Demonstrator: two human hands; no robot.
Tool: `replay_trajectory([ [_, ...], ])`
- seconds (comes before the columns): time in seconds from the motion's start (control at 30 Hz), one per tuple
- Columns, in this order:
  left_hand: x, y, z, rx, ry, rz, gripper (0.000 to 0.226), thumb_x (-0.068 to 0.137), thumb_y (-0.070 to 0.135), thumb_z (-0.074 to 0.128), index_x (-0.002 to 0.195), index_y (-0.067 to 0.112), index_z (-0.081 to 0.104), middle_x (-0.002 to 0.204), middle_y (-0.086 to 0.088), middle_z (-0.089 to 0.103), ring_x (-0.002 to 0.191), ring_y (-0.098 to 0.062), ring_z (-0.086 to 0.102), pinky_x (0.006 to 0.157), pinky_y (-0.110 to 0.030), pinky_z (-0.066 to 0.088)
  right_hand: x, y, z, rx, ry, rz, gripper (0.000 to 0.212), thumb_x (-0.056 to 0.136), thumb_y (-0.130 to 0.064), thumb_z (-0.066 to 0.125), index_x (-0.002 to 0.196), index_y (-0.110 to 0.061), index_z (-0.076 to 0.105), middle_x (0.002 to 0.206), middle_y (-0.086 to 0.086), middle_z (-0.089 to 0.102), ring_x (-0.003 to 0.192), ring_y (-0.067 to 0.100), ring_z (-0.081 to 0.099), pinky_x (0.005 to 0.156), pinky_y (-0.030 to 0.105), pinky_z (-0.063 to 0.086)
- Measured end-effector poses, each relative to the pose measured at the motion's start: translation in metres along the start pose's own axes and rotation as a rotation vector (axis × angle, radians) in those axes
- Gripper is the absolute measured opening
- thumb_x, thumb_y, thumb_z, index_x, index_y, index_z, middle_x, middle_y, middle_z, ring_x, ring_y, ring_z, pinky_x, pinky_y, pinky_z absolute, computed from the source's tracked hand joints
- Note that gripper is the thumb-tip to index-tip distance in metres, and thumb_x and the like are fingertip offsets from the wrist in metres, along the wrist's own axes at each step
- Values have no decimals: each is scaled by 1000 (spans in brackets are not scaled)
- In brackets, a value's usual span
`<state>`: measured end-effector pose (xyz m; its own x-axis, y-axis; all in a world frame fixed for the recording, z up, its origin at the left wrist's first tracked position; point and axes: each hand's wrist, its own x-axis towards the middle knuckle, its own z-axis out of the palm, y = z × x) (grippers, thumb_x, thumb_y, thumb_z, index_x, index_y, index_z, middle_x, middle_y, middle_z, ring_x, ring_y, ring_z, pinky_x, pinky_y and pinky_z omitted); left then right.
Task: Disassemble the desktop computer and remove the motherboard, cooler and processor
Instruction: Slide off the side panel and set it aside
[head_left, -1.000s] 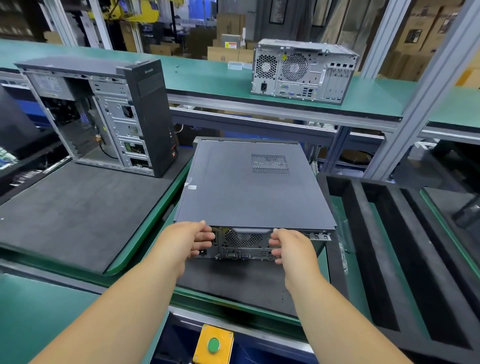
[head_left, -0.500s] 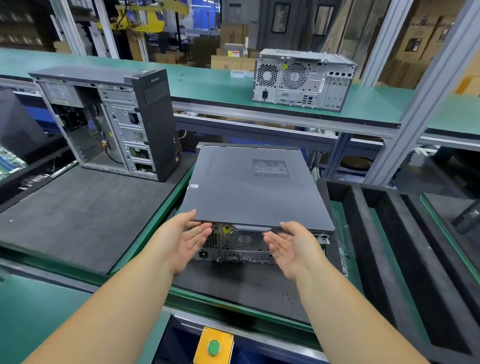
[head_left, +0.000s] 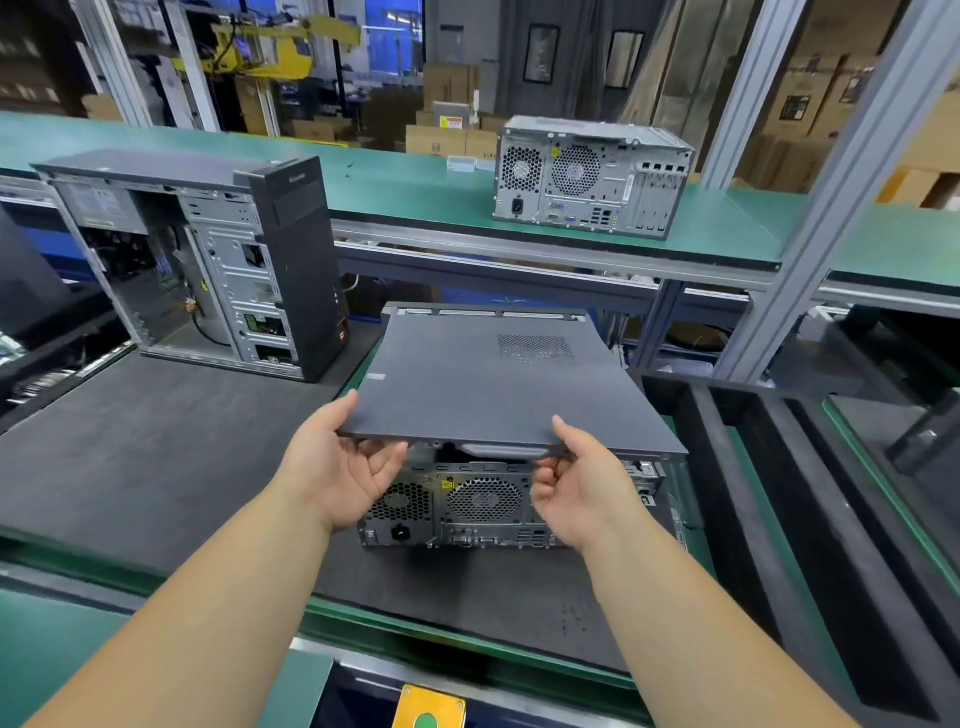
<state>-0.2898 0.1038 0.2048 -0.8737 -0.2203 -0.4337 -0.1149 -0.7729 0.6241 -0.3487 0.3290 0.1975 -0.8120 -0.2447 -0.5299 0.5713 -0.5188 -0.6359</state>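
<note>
A desktop computer case (head_left: 467, 512) lies on its side on a dark foam mat (head_left: 483, 597) in front of me, its rear panel with fan grilles and ports facing me. Its dark grey side cover (head_left: 498, 389) is lifted off the case at the near edge and tilts up toward me. My left hand (head_left: 340, 465) grips the cover's near left corner, thumb on top. My right hand (head_left: 576, 483) holds the near edge by the handle recess, fingers underneath. The case's inside stays hidden under the cover.
An opened black tower case (head_left: 208, 265) stands upright on the left foam mat (head_left: 130, 457). Another grey computer (head_left: 587, 176) sits on the green conveyor shelf (head_left: 415, 192) behind. Black foam channels (head_left: 753, 493) run along the right. A yellow button box (head_left: 428, 709) is at the bench's near edge.
My hands left the rear of the case, took the cover's near edge and raised it; the cover now stands clear of the case at the near side.
</note>
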Motion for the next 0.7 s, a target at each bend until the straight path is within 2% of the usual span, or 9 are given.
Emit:
replay_trajectory([
  [0.07,1,3,0,30,-52,17,23,94,25,51,111,12,60,93,-8,74,76,-23,73,56,-26,58,4,-4,4,4,-31,-24,10,90,-15,64,83,-11,59,61,1,45,46,11,36,41,21,29],
  [0.17,2,6,-1,91,-161,88,23,95,11,45,115,10,58,100,-10,73,77,-21,73,60,-26,58,4,-14,2,24,-85,-47,11,90,-8,59,80,-9,58,66,2,49,45,11,34,41,20,29],
  [0.33,-5,0,12,154,-329,181,33,91,8,47,120,12,61,111,-9,71,86,-18,72,68,-26,58,-7,-33,-14,-16,-174,-137,1,89,-14,63,88,-14,61,76,0,54,51,10,36,47,20,31],
  [0.43,-12,-7,37,165,-385,230,37,84,12,53,120,13,61,110,-8,71,84,-16,72,69,-25,58,-21,-50,-26,-29,-203,-228,27,80,-34,69,101,-17,67,77,-1,59,57,11,44,52,23,37],
  [0.5,-16,-15,58,167,-406,250,36,82,13,55,117,12,62,107,-9,72,80,-16,72,68,-24,58,-34,-63,-38,-104,-178,-245,45,81,-50,66,110,-16,67,76,1,58,57,12,47,53,26,40],
  [0.53,-18,-20,69,174,-408,256,33,83,13,55,115,11,62,105,-9,72,78,-16,72,66,-24,58,-40,-68,-47,-179,-128,-244,49,82,-56,64,107,-14,66,72,1,55,56,12,46,52,26,38],
  [0.6,-19,-36,92,194,-417,256,28,84,11,54,111,10,63,102,-9,73,75,-16,72,64,-24,58,-55,-76,-67,-396,89,-317,44,83,-60,64,85,-17,58,63,-1,44,50,11,38,50,28,32],
  [0.63,-19,-42,100,202,-423,254,28,84,10,55,111,9,63,101,-9,73,74,-16,72,65,-25,58,-60,-76,-77,-537,222,-420,42,82,-60,64,75,-22,48,62,-3,39,49,11,33,50,30,29],
  [0.7,-18,-63,122,226,-445,226,25,86,7,52,108,9,63,96,-8,74,70,-15,71,66,-25,59,-72,-82,-105,-788,424,-800,42,78,-60,61,69,-27,36,61,-12,36,51,8,31,52,29,30],
])
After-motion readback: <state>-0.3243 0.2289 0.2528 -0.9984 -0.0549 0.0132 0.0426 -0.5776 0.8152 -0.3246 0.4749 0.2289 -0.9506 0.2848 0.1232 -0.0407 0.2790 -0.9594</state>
